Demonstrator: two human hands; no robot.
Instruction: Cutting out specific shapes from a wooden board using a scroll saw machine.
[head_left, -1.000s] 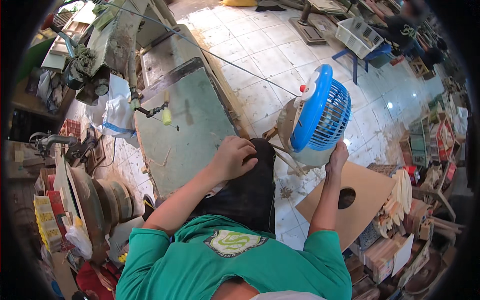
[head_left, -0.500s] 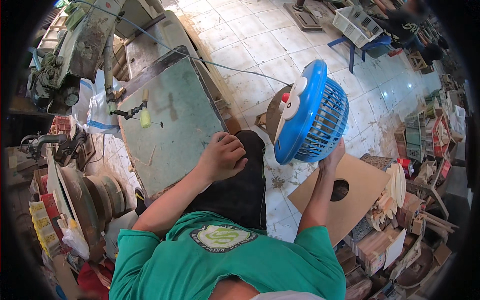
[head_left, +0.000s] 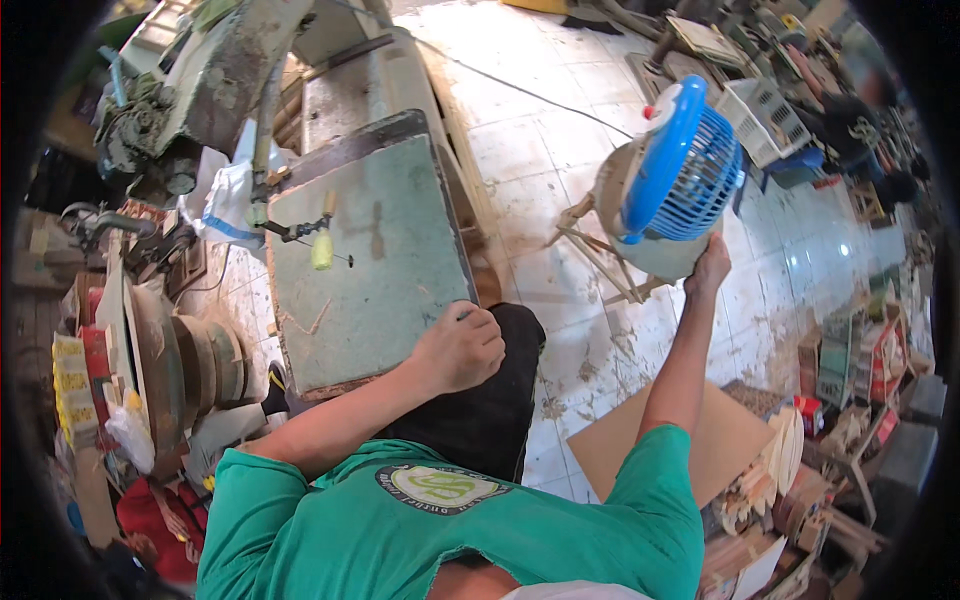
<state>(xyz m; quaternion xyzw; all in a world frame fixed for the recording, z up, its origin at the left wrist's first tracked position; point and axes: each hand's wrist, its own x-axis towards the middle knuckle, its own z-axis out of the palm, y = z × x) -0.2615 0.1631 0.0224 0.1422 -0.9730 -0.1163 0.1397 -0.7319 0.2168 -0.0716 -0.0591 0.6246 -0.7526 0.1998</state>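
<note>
My right hand (head_left: pixel 708 262) is stretched out to the right, fingers closed at the lower back of a blue fan (head_left: pixel 668 165) with a grille and red knob. The fan is over a round beige seat (head_left: pixel 612 190) on wooden legs; whether it rests there is unclear. My left hand (head_left: pixel 462 348) is closed near my dark-clothed knee, beside the front right corner of a worn green board (head_left: pixel 350 300); what its fingers hold, if anything, is hidden. A small machine arm with a yellow-green handle (head_left: pixel 322 250) hangs over the board.
A cable crosses the tiled floor (head_left: pixel 570 400). A co-worker (head_left: pixel 840 130) is by a white basket (head_left: pixel 752 118) at the upper right. A cardboard sheet (head_left: pixel 730 450) and wood pieces lie at the lower right. Stacked discs (head_left: pixel 190 360), sacks and machinery crowd the left.
My right arm has reached farther forward and right, carrying the fan away from me over the seat. My left hand has shifted slightly, its fingers more curled than a second ago.
</note>
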